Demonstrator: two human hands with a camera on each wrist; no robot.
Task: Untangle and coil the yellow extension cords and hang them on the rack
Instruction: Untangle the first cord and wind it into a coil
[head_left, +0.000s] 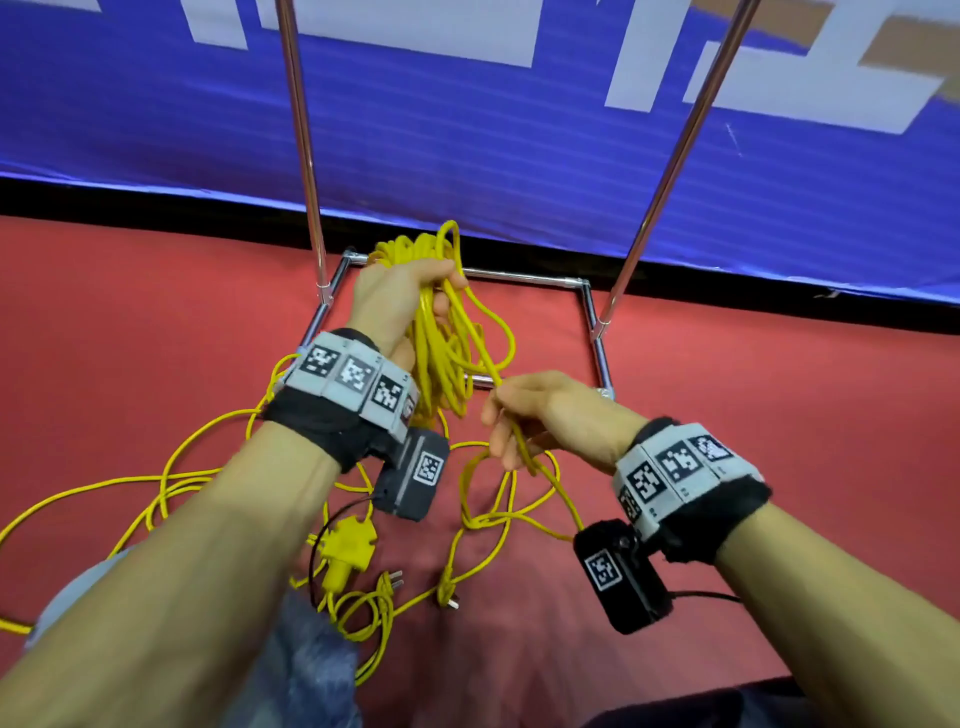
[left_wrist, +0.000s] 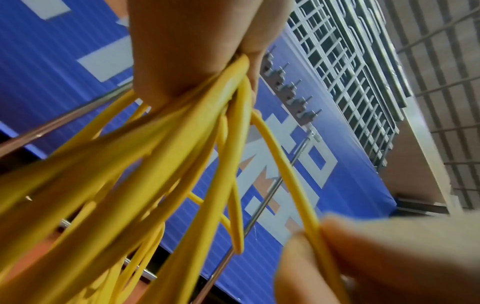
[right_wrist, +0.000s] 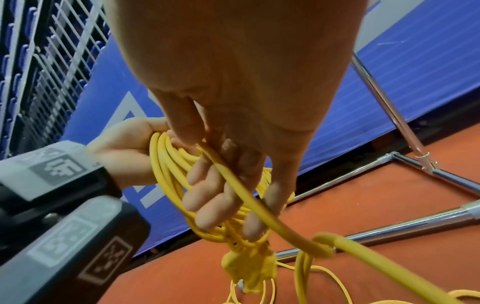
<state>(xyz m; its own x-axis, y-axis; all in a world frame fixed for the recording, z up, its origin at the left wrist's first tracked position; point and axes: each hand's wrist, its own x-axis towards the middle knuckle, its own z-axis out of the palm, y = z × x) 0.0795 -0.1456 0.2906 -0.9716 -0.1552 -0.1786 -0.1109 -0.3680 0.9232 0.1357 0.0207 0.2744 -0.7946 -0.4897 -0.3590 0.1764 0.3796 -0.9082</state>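
1. head view: red floor (head_left: 779, 415) with a blue banner (head_left: 467, 156) behind, and the chrome rack (head_left: 524, 278) standing on it with its base frame just past our hands. our left hand (head_left: 400, 296) is clamped round a coil of yellow cord (head_left: 441, 353), held up over the rack base. our right hand (head_left: 540, 415) sits a little apart, lower right, with one strand running through its curled fingers. plenty of loose cord (head_left: 171, 483) lies tangled on the floor near us, with a yellow socket block (head_left: 349, 545) and two plugs (head_left: 397, 581).

2. left wrist view: left hand (left_wrist: 192, 45) bunches many loops at the top; they fan downward. right fingers (left_wrist: 363, 246) pinch a single strand (left_wrist: 285, 164), blurred.

3. right wrist view: right hand (right_wrist: 233, 102) lets the feed strand (right_wrist: 249, 197) slide over its fingers; the coil (right_wrist: 168, 164) hangs in the left hand (right_wrist: 124, 148) behind. socket block (right_wrist: 249, 269) below.

4. we judge the step as mid-coiling, hanging not yet begun. next move calls for drawing slack up, laying another loop into the left grip, and watching for the knot by the floor loops.
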